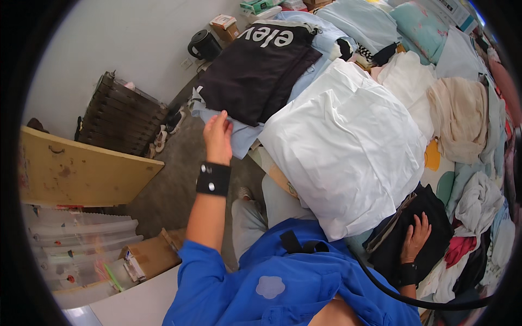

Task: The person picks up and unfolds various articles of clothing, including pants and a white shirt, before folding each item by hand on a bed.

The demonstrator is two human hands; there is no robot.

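Note:
My left hand [218, 140] is raised at the near left edge of a folded black garment [247, 73] with large pale lettering. Its fingers are stretched up, slightly curled, and nothing shows in them; whether the tips touch the cloth I cannot tell. Under the black garment sticks out a light blue cloth [242, 136]. My right hand [417, 237] rests flat, fingers spread, on a dark folded garment [389, 247] at the lower right. Between both hands a large creased white cloth [348, 146] lies in front of me, its near corner reaching my blue top [272, 266].
Heaped clothes surround the white cloth, among them a beige cloth [459, 119] and a grey-white bundle [478, 204]. A black kettle [205, 45] stands at the back. At left are a slatted radiator [119, 114], a yellow board [81, 168] and a cardboard box [152, 255]. A black cable [429, 304] crosses lower right.

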